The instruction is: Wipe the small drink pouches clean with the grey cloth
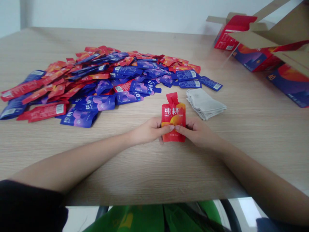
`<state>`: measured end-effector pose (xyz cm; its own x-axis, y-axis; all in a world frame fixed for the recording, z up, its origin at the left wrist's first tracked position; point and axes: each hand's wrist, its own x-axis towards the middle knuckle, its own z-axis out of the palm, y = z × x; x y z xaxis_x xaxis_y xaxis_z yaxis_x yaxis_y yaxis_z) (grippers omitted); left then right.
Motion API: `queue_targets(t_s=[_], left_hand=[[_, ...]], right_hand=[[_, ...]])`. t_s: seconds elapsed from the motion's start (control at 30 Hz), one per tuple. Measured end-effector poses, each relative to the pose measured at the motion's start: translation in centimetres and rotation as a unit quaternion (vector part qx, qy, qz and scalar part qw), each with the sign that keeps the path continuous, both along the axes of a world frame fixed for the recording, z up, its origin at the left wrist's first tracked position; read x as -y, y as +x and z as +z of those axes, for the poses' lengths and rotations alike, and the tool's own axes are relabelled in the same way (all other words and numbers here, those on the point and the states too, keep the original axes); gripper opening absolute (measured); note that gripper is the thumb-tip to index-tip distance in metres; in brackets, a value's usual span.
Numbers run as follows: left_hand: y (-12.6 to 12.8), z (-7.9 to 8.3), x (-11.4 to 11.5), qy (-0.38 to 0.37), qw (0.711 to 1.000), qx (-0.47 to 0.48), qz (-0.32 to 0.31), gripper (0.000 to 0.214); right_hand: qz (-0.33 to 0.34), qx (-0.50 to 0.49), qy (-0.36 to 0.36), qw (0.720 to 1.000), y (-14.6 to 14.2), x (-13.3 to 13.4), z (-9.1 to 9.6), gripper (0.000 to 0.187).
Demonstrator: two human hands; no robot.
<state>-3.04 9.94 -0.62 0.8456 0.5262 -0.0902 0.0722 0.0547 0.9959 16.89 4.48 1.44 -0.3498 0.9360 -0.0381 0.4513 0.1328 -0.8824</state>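
Note:
A red drink pouch [171, 109] with yellow fruit printed on it is held upright over the table, its narrow neck pointing up and its front facing me. My left hand [152, 130] grips its left edge, thumb across the front. On the right edge my right hand [196, 130] does the same, and the two thumb tips almost meet in the middle. The fingers behind the pouch are mostly hidden. Just beyond my right hand lies a folded grey-white cloth [205, 103]. A large heap of red and purple-blue pouches [101, 100] spreads over the table's left and middle.
Open cardboard boxes stand at the right: a red box [225, 38] at the back, and nearer ones with blue and red printed sides [289, 82], flaps spread out. The wooden table's [145, 180] front edge runs close to my body. A pale wall [120, 14] is behind it.

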Motion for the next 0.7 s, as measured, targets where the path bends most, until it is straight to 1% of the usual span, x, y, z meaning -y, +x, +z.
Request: queue_targets(t_s=[0.07,0.13,0.33,0.43,0.5,0.6,0.63,0.7], left_hand=[[0.0,0.2,-0.1,-0.003,1.000,-0.014,-0.014,0.037],[-0.1,0.2,0.0,0.001,0.999,-0.030,-0.020,0.038],[-0.2,-0.1,0.3,-0.010,1.000,-0.015,0.004,0.037],[-0.2,-0.2,0.1,-0.022,1.000,-0.021,0.007,0.037],[-0.1,-0.2,-0.1,-0.028,0.999,-0.024,0.006,0.037],[-0.1,-0.1,-0.2,-0.034,0.999,-0.017,-0.020,0.037],[-0.1,-0.1,-0.2,-0.034,0.999,-0.014,-0.025,0.036],[-0.1,-0.1,-0.2,-0.031,0.999,-0.009,-0.017,0.035]], right_hand=[[-0.017,-0.003,0.015,1.000,0.0,-0.1,0.1,0.032],[-0.019,-0.014,0.013,1.000,0.0,-0.1,0.2,0.033],[0.051,-0.059,-0.058,0.995,-0.3,-0.2,0.9,0.035],[0.076,-0.063,-0.058,0.993,-0.5,-0.2,1.1,0.037],[0.058,-0.058,-0.035,0.996,-0.4,-0.3,0.9,0.037],[0.009,-0.046,-0.004,0.999,-0.1,-0.4,0.4,0.039],[0.004,-0.047,-0.006,0.999,0.0,-0.5,0.2,0.039],[0.021,-0.049,-0.028,0.998,0.2,-0.5,0.0,0.039]])
